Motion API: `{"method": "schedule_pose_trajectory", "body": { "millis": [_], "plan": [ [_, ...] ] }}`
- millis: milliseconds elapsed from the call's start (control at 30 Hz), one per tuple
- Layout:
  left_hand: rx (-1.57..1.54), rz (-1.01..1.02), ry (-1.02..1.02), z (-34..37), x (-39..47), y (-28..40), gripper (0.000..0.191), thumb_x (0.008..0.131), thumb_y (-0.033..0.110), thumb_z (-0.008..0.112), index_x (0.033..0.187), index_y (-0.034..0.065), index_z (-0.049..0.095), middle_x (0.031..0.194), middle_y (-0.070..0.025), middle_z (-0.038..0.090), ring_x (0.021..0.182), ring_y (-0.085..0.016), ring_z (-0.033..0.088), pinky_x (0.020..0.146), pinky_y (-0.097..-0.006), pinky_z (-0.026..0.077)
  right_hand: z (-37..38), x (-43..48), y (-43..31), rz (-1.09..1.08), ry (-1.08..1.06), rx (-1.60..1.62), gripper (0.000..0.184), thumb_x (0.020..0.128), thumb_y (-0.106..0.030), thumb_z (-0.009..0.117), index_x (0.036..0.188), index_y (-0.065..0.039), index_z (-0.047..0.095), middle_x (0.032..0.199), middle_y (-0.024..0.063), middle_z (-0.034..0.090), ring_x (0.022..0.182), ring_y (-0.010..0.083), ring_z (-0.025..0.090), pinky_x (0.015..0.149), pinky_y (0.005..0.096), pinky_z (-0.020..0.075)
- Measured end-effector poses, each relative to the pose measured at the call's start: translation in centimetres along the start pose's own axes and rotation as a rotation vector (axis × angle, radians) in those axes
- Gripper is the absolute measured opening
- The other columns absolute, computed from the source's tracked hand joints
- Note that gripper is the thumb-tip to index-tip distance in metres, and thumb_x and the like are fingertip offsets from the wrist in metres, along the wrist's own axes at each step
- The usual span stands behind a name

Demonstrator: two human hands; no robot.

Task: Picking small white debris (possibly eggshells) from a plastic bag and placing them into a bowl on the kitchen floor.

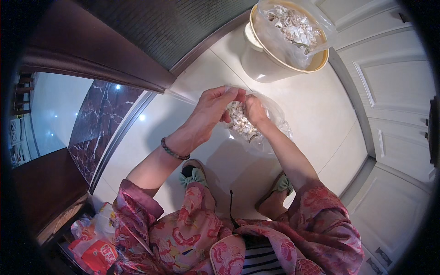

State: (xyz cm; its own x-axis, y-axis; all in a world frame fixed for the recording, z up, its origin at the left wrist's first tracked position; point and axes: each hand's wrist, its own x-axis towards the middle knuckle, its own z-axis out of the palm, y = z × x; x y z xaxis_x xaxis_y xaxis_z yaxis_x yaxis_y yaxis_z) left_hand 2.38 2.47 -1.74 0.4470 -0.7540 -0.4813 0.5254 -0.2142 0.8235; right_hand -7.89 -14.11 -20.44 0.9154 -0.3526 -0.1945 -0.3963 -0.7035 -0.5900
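A clear plastic bag lies on the floor between and ahead of my feet. It holds a heap of pale, papery pieces that look like garlic with its skins. My left hand reaches over the heap's left side, thumb and fingers bent together at the bag's far edge. Close against its fingertips, my right hand is curled over the heap. The hands overlap the bag and hide part of it. Whether either set of fingertips grips something small cannot be made out.
A cream bucket stands beyond the bag, with a plastic liner bag full of papery skins. White panelled cabinets line the right. A dark door frame and metal threshold track are left. Packaged goods sit lower left.
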Motion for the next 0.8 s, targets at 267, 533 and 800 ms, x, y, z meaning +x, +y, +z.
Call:
{"method": "schedule_pose_trajectory", "body": {
  "millis": [267, 533, 800],
  "plan": [
    [-0.014, -0.008, 0.019, -0.4, -0.3, 0.0, 0.028, 0.091, 0.034, 0.050, 0.100, 0.0117, 0.064, 0.097, 0.0018, 0.063, 0.079, -0.004, 0.050, 0.057, -0.0197, 0.035, -2.8, -0.1, -0.3, 0.371, -0.419, 0.830, 0.009, 0.087, -0.011, 0.049, 0.094, -0.006, 0.052, 0.082, 0.0071, 0.058, 0.065, 0.0174, 0.056, 0.061, 0.0306, 0.0480],
    [0.015, 0.009, 0.017, 0.3, 0.1, 0.2, 0.028, 0.091, 0.033, 0.048, 0.102, 0.0113, 0.063, 0.097, 0.0012, 0.063, 0.075, -0.003, 0.049, 0.057, -0.0192, 0.036, -8.0, -4.4, -3.7, 0.357, -0.560, 1.286, 0.009, 0.085, -0.006, 0.057, 0.091, -0.004, 0.051, 0.073, 0.0034, 0.054, 0.057, 0.0089, 0.048, 0.049, 0.0211, 0.0367],
    [0.028, 0.008, 0.052, 0.3, -0.2, 0.0, 0.028, 0.092, 0.030, 0.047, 0.103, 0.0086, 0.062, 0.097, -0.0001, 0.063, 0.063, -0.004, 0.045, 0.054, -0.0191, 0.036, -22.9, -3.6, -12.9, -0.048, -0.184, 0.827, 0.011, 0.085, -0.007, 0.057, 0.093, -0.002, 0.052, 0.068, 0.0022, 0.052, 0.054, 0.0083, 0.048, 0.050, 0.0221, 0.0399]
  ]
}}
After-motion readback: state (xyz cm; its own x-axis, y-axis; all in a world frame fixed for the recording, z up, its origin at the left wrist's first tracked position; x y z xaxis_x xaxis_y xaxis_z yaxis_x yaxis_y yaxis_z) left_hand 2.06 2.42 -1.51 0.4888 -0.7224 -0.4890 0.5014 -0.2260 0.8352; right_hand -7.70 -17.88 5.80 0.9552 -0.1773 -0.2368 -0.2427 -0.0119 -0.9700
